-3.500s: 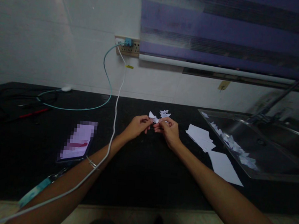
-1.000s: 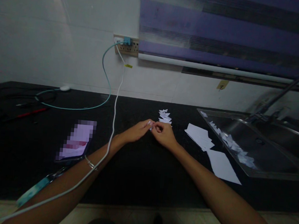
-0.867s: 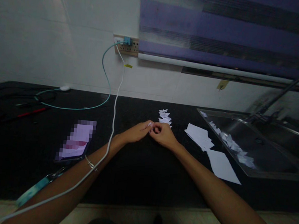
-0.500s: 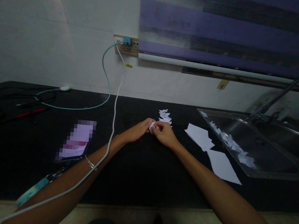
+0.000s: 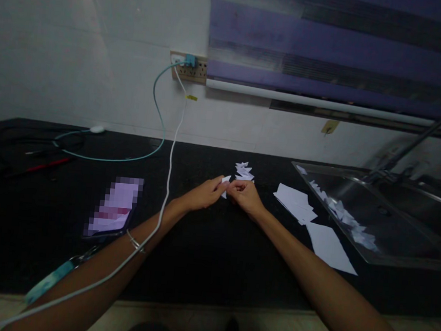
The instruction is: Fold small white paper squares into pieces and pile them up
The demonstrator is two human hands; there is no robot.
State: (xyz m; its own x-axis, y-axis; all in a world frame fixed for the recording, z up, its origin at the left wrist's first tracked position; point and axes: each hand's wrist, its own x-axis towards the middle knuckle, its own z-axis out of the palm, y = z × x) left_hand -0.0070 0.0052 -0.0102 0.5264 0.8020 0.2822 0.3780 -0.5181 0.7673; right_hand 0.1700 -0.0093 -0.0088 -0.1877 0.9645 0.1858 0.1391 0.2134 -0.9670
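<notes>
My left hand (image 5: 201,193) and my right hand (image 5: 245,195) meet over the black counter (image 5: 206,241), fingers pinched together on a small folded white paper piece (image 5: 226,180) held between them. Just beyond the hands lies a little pile of folded white paper pieces (image 5: 243,171). A stack of white paper sheets (image 5: 295,202) sits to the right of my right hand, and a single white sheet (image 5: 329,246) lies nearer the counter's front edge.
A steel sink (image 5: 378,220) at the right holds paper scraps (image 5: 342,213). A lit phone (image 5: 114,207) lies left of my left arm. A white cable (image 5: 172,146) and a teal cable (image 5: 154,108) run from the wall socket (image 5: 188,68). Dark cables and a red pen (image 5: 46,163) lie far left.
The paper piece was spread wider between my hands 3.5 s ago, then pinched small near the counter. Now both hands have lifted slightly and the piece shows again between the fingertips.
</notes>
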